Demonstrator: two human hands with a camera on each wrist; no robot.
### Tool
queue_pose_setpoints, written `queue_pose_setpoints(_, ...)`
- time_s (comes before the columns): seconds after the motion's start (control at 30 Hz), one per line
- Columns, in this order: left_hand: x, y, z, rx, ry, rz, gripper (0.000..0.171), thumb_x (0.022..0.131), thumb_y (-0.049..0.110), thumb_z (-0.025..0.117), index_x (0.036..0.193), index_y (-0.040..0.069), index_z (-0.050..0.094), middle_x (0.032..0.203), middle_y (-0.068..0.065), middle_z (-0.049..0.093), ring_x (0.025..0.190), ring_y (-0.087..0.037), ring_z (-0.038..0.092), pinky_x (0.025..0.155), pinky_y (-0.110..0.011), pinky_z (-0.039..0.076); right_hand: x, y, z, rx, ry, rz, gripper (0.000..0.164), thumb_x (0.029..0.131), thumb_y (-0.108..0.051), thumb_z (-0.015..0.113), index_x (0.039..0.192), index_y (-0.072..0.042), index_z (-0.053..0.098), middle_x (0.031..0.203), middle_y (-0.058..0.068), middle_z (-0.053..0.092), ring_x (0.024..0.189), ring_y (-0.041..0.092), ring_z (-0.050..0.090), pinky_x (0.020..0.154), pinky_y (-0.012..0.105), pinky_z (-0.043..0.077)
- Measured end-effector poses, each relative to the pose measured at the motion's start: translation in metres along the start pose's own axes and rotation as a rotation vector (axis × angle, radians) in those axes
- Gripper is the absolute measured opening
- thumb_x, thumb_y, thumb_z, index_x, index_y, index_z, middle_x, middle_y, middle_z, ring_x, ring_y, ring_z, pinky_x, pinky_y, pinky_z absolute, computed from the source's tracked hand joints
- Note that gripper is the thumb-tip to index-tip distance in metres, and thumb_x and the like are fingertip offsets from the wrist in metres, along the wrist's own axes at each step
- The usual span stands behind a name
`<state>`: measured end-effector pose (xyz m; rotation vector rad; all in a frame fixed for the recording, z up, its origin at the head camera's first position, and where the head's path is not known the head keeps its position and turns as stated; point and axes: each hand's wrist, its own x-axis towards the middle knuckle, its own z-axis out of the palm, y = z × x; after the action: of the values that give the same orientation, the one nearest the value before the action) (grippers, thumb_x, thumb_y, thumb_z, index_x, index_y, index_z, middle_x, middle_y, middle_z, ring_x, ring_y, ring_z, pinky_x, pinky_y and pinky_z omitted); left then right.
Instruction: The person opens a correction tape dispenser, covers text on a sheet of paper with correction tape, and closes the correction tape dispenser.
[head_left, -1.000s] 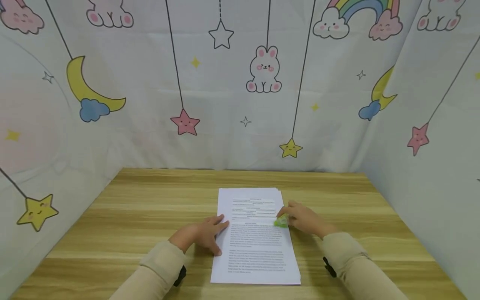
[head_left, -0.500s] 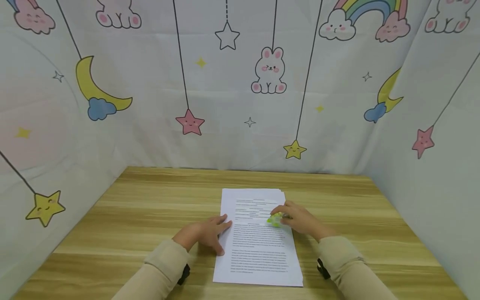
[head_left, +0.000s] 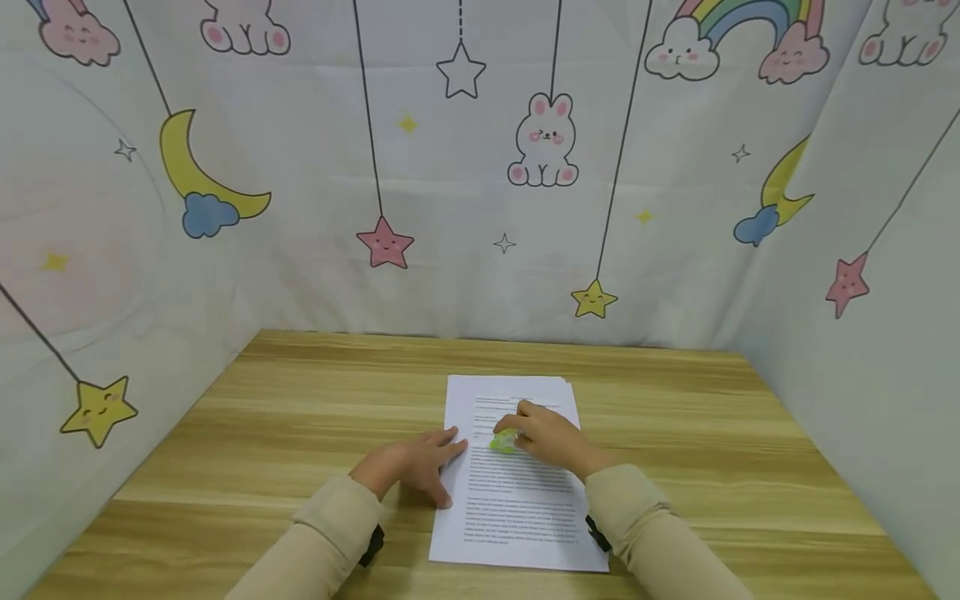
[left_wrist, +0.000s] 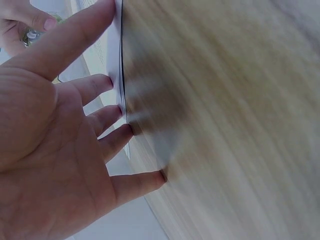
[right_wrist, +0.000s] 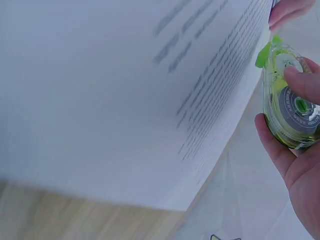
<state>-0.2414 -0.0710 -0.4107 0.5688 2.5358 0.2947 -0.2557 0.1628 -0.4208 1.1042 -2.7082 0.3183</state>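
Observation:
A clear green correction tape (right_wrist: 292,102) with two round reels inside is pinched between the thumb and fingers of my right hand (head_left: 551,437). In the head view the correction tape is over the printed sheets (head_left: 517,492), at the left part of the text lines, about a third of the way down. The printed sheets form a thin stack with black text and blank white margins. My left hand (head_left: 422,464) rests at the stack's left edge with its fingers spread. In the left wrist view those fingers (left_wrist: 102,117) reach the paper's edge and the wood beside it.
A wooden table (head_left: 315,392) lies under the stack. Behind and on both sides hangs a white cloth (head_left: 450,167) printed with stars, moons and rabbits. Beige sleeves (head_left: 637,521) cover both forearms.
My right hand has carried the correction tape leftward across the page, from near the right edge to the left part of the text. The left hand has stayed at the paper's edge.

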Motion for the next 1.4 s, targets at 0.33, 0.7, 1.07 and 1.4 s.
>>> queue_pose_setpoints(0.33, 0.000, 0.001, -0.001, 0.009, -0.005, -0.007, 0.088, 0.074, 0.036, 0.075, 0.146, 0.022, 0.027, 0.156, -0.002, 0.013, 0.143, -0.027, 0.012, 0.111, -0.052, 0.020, 0.010, -0.011, 0.002, -0.053, -0.017, 0.029, 0.029, 0.083, -0.008, 0.066, 0.107, -0.023, 0.065, 0.082, -0.003, 0.049, 0.067, 0.008, 0.040, 0.063, 0.021, 0.038)
queue_pose_setpoints(0.7, 0.002, -0.001, 0.001, 0.015, -0.002, -0.001, 0.088, 0.073, 0.037, 0.075, 0.146, 0.022, 0.027, 0.156, -0.002, 0.013, 0.143, -0.026, 0.012, 0.110, -0.052, 0.021, 0.009, -0.010, 0.003, -0.043, -0.052, 0.059, 0.028, 0.084, -0.008, 0.064, 0.106, -0.025, 0.065, 0.083, -0.004, 0.049, 0.068, 0.008, 0.040, 0.063, 0.021, 0.038)
queue_pose_setpoints(1.07, 0.000, 0.000, 0.000, 0.002, -0.010, 0.001, 0.088, 0.074, 0.036, 0.075, 0.146, 0.021, 0.027, 0.156, -0.003, 0.013, 0.143, -0.027, 0.011, 0.111, -0.051, 0.020, 0.011, -0.009, 0.004, -0.063, -0.075, 0.071, 0.028, 0.083, -0.009, 0.064, 0.105, -0.027, 0.066, 0.082, -0.004, 0.048, 0.067, 0.008, 0.040, 0.062, 0.021, 0.037)
queue_pose_setpoints(1.4, 0.000, 0.000, 0.000, 0.015, -0.004, 0.001, 0.088, 0.073, 0.036, 0.075, 0.146, 0.022, 0.027, 0.156, -0.002, 0.013, 0.143, -0.026, 0.012, 0.111, -0.051, 0.020, 0.014, -0.013, 0.001, -0.169, -0.131, 0.030, 0.026, 0.084, -0.009, 0.064, 0.102, -0.027, 0.064, 0.085, -0.002, 0.049, 0.068, 0.009, 0.041, 0.062, 0.022, 0.040)
